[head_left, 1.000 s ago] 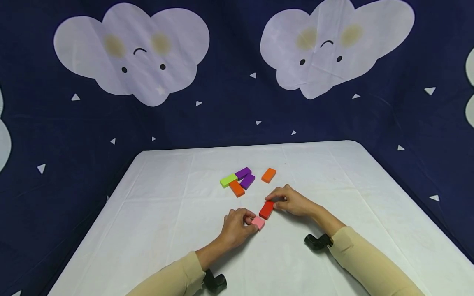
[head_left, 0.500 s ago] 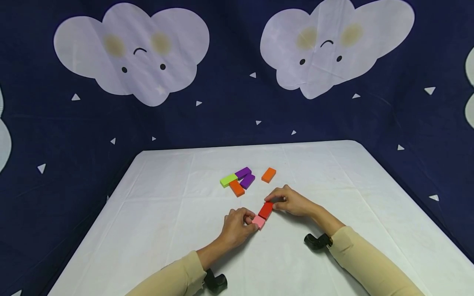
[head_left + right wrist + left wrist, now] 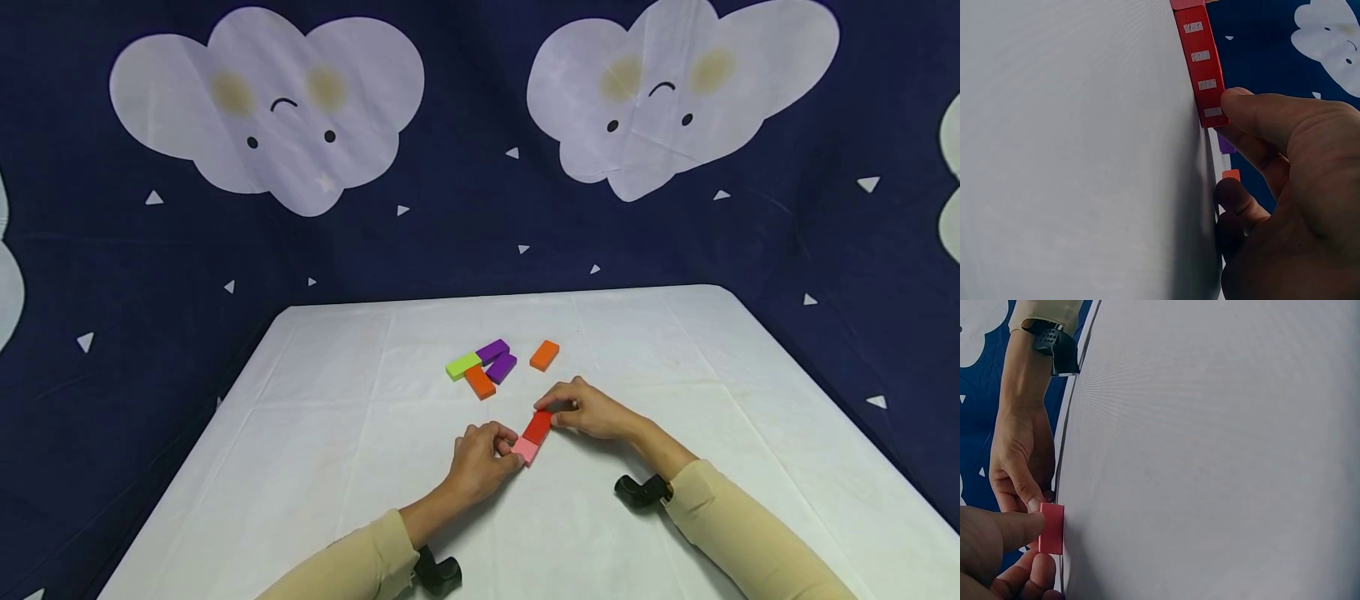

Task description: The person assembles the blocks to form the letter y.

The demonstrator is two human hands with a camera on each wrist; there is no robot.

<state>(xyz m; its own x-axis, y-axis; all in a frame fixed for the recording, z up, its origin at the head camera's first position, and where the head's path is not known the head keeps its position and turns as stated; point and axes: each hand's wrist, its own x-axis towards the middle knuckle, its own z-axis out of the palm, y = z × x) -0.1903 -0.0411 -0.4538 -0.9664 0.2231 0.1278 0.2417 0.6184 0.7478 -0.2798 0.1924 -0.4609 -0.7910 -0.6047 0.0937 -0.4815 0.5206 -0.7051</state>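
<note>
Plainly, both hands are at work near the middle of the white table (image 3: 315, 467); the left hand (image 3: 474, 467) pinches the pink block (image 3: 525, 451) between its thumb and curled fingers; the right hand (image 3: 592, 410) pinches the red block (image 3: 537, 427) by the end farther from the pink one, thumb on one side and a finger on the other. The two blocks meet end to end in one slanting line, the pink one nearer the person, the red one beyond it and to the right; whether they rest on the cloth or sit just above it, I cannot tell. Seen from the right wrist, one side of the red block bears a row of four whitish marks (image 3: 1200, 56).

Beyond the hands lies a small cluster; the lime block (image 3: 463, 367) is at its left, with the far purple block (image 3: 492, 351) at its right end; the near purple block (image 3: 502, 368) lies just beside that one, and the near orange block (image 3: 480, 382) slants toward the person from the lime one. Apart to the right lies the lone orange block (image 3: 544, 356); behind everything hangs a dark blue backdrop (image 3: 465, 167) with pale clouds (image 3: 180, 108).
</note>
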